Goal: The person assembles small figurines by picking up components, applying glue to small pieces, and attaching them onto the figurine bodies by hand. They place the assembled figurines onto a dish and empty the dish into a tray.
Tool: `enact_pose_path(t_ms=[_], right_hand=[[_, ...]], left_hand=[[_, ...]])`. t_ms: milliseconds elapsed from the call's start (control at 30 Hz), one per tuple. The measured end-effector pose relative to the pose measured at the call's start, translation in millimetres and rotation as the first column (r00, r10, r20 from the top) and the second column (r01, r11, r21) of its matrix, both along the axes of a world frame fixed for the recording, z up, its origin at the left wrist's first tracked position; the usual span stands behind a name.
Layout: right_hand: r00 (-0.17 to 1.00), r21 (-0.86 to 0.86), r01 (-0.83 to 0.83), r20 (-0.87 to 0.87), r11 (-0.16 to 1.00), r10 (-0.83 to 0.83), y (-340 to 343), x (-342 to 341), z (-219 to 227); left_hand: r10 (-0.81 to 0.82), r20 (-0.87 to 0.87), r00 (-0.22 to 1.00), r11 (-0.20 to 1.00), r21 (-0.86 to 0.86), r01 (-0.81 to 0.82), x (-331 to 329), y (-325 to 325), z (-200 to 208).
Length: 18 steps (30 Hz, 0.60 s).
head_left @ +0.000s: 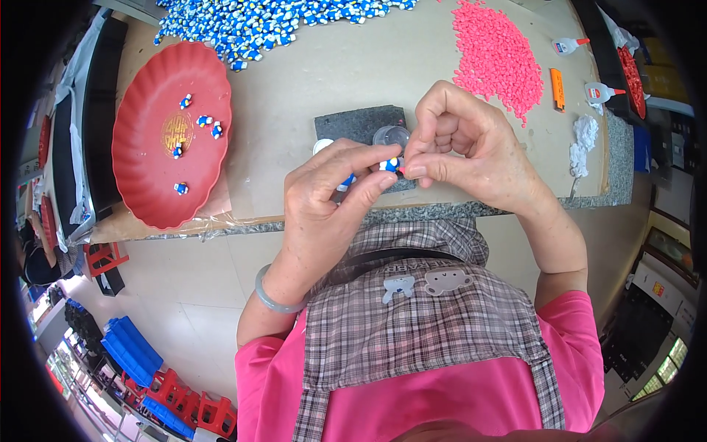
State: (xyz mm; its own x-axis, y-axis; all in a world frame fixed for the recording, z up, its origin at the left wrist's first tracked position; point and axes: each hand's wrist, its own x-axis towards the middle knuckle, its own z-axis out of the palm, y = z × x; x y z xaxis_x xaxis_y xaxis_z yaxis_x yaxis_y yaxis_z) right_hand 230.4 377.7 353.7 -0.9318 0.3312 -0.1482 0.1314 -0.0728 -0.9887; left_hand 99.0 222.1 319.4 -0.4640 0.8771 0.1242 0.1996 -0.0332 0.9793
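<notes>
In the head view, we see the left hand (pixel 317 180) with thumb and forefinger pinched on a small blue-and-white figure (pixel 390 163), held above the work board (pixel 353 122); the fingertips cover parts of it. A second blue-and-white piece (pixel 346 181) shows beside the left thumb, and we cannot tell whether the hand holds it or it lies on the board.

The right hand (pixel 475 151) has its thumb and forefinger drawn together on a pink piece (pixel 401 170) against the figure's right end. We make out only a sliver of pink; the other fingers curl back, partly behind the forefinger.

Behind the hands, a clear cup (pixel 390 135) is partly masked, as is a white round object (pixel 322 145), whose kind we cannot make out. The dark board is covered in its middle by both hands.

The heap of blue figures (pixel 265 26) and the pink heap (pixel 497 59) are both cut off by the upper edge. Five figures lie apart in the red scalloped tray (pixel 132 132) at left. The checked apron (pixel 427 317) hides part of the table's near edge.
</notes>
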Motion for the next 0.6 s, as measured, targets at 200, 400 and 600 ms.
enact_pose_path(t_ms=[200, 400, 600], right_hand=[[1.0, 0.074, 0.003, 0.028, 0.997, -0.005, 1, -1, 1], [0.998, 0.272, 0.053, 0.017, 0.961, -0.06, -4, 4, 3], [0.954, 0.643, 0.254, -0.289, 0.723, -0.079, -25, 2, -5]], left_hand=[[0.002, -0.077, 0.997, 1.0, 0.001, -0.002, 0, 2, 2], [-0.027, -0.261, 0.965, 0.998, 0.046, 0.04, 3, 4, 9], [0.007, -0.294, 0.956, 0.998, 0.065, 0.013, -1, -6, 9]])
